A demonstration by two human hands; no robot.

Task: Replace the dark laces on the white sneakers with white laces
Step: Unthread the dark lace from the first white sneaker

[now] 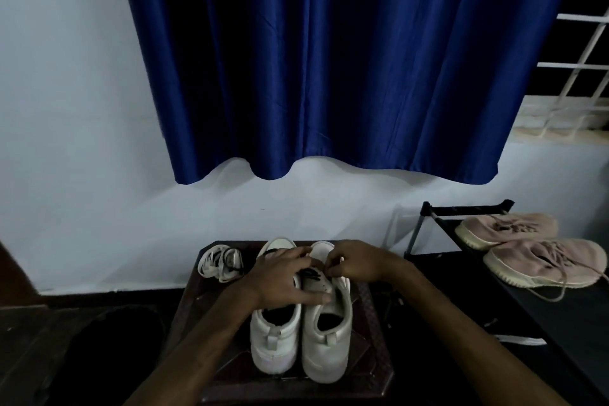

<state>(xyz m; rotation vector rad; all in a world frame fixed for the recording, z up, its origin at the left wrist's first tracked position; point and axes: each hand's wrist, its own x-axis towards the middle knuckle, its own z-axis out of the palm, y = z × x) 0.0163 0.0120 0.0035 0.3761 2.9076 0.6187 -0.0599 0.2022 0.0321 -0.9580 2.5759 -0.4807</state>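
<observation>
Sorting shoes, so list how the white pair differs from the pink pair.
The white pair stands on the stool, heels toward camera; the pink pair lies side-on on the rack. Left hand and right hand touch the white pair, not the pink pair. Both are sneakers.

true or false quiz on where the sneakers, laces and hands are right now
The white sneakers stand heels toward the camera: true.
The white laces lie inside a sneaker: false, they lie bundled on the table, left of the pair.
The right hand pinches at the dark lace: true.
The pink sneakers sit on the floor: false, they sit on the black rack.
The left hand hangs off the table: false, it rests on the sneakers.
</observation>
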